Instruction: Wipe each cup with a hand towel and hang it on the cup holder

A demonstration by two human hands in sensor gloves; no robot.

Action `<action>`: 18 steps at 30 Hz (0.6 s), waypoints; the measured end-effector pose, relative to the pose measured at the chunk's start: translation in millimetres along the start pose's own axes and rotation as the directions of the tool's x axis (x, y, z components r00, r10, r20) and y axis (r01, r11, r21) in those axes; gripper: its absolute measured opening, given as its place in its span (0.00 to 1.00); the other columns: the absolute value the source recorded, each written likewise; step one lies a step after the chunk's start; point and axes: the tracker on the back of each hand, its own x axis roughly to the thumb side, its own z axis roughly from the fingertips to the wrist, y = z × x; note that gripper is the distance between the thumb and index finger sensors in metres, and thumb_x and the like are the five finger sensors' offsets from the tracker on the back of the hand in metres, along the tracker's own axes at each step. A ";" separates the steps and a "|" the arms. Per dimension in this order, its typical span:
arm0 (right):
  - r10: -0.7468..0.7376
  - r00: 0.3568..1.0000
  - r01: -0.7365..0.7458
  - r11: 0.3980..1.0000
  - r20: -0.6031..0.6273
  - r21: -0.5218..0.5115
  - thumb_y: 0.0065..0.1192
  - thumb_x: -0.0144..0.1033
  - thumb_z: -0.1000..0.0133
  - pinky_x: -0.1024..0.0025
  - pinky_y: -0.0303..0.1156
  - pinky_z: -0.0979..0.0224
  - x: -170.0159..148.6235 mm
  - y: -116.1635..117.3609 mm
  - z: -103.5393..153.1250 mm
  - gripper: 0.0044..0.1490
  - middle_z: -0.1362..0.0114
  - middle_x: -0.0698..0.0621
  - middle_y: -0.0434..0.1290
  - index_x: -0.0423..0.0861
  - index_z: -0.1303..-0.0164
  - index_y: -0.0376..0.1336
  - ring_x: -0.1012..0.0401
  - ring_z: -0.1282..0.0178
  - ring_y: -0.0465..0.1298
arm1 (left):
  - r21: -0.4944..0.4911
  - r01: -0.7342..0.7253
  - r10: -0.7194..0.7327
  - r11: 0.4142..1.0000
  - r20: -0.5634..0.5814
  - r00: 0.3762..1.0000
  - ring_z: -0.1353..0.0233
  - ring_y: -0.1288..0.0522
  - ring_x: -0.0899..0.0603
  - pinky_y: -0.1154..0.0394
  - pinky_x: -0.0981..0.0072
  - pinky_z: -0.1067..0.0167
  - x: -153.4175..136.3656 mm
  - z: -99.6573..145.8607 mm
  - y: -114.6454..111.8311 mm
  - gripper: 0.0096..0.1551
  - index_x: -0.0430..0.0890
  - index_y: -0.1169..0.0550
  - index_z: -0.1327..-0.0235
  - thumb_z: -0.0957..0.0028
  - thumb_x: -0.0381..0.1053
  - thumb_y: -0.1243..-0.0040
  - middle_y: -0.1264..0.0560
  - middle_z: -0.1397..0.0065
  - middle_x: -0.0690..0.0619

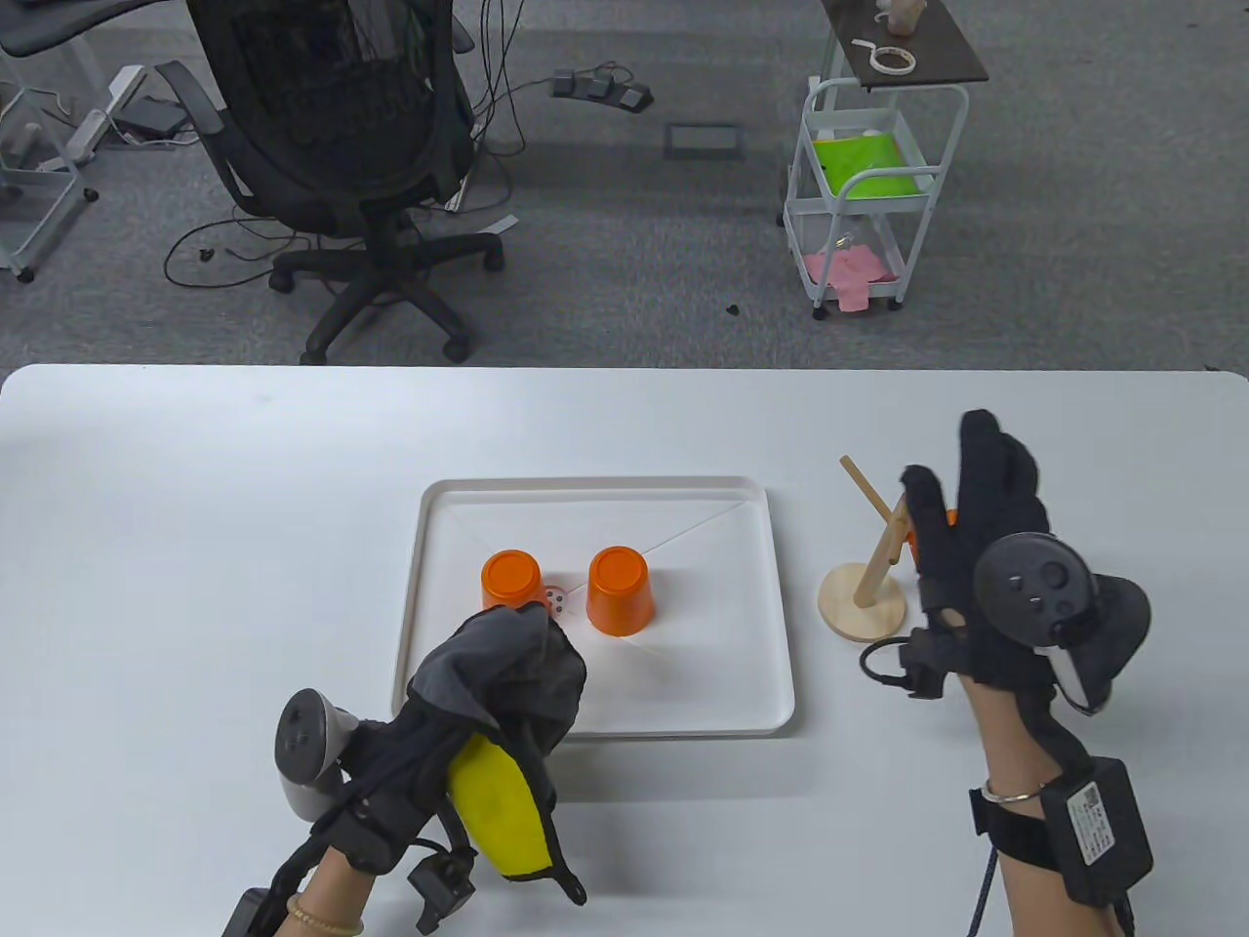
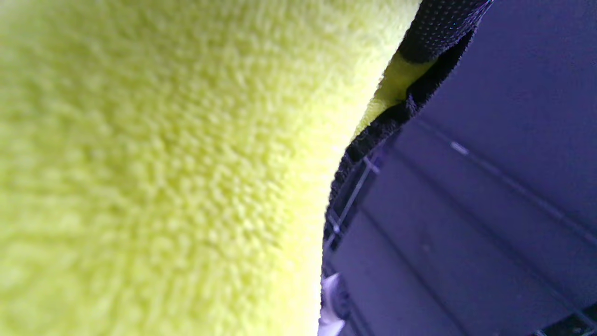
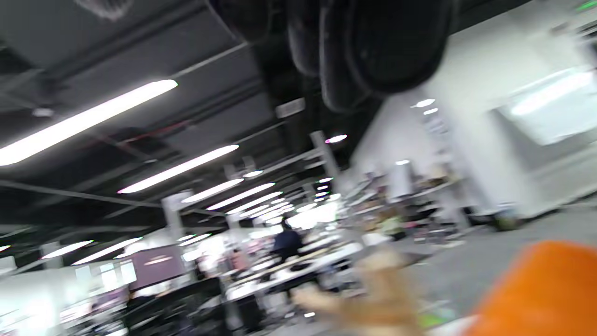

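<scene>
Two orange cups stand upside down on the white tray [image 1: 771,625], one [image 1: 510,578] to the left of the other [image 1: 619,590]. My left hand [image 1: 410,752] grips a hand towel [image 1: 507,664], grey outside and yellow inside, at the tray's near left corner; the yellow side [image 2: 163,177] fills the left wrist view. The wooden cup holder [image 1: 863,603] stands right of the tray. A third orange cup [image 1: 949,518] sits by the holder's right peg, mostly hidden behind my right hand [image 1: 961,488]. That hand's fingers [image 3: 368,42] are extended, apart from the cup [image 3: 541,294].
A small white dotted object [image 1: 554,597] lies on the tray between the two cups. Beyond the table's far edge are a black office chair [image 1: 332,146] and a white trolley [image 1: 868,195] on the carpet.
</scene>
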 end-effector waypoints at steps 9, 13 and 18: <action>-0.137 0.964 0.017 0.888 0.230 0.459 0.47 0.65 0.37 0.50 0.74 0.35 85.1 123.9 -1.9 0.46 0.15 0.36 0.58 0.55 0.11 0.48 0.40 0.31 0.72 | 0.008 -0.007 0.007 1.000 0.003 1.000 0.19 0.40 0.31 0.25 0.45 0.38 0.5 0.4 1.2 0.39 0.56 0.48 0.12 0.30 0.70 0.57 0.44 0.11 0.43; -0.051 0.968 -0.101 0.816 0.246 0.569 0.48 0.65 0.38 0.51 0.74 0.35 94.5 180.1 -2.3 0.47 0.14 0.37 0.55 0.56 0.11 0.45 0.40 0.28 0.70 | 0.012 -0.011 0.011 1.000 0.006 1.000 0.19 0.40 0.31 0.25 0.45 0.38 1.1 0.4 2.0 0.39 0.56 0.47 0.12 0.30 0.70 0.57 0.44 0.11 0.43; 0.007 0.977 -0.162 0.673 0.212 0.722 0.48 0.67 0.39 0.49 0.72 0.32 91.6 233.9 -0.5 0.49 0.11 0.35 0.49 0.58 0.11 0.41 0.38 0.24 0.66 | 0.014 -0.021 0.021 1.000 0.005 1.000 0.18 0.40 0.32 0.25 0.45 0.38 1.2 0.3 2.3 0.39 0.56 0.48 0.12 0.30 0.70 0.57 0.44 0.11 0.44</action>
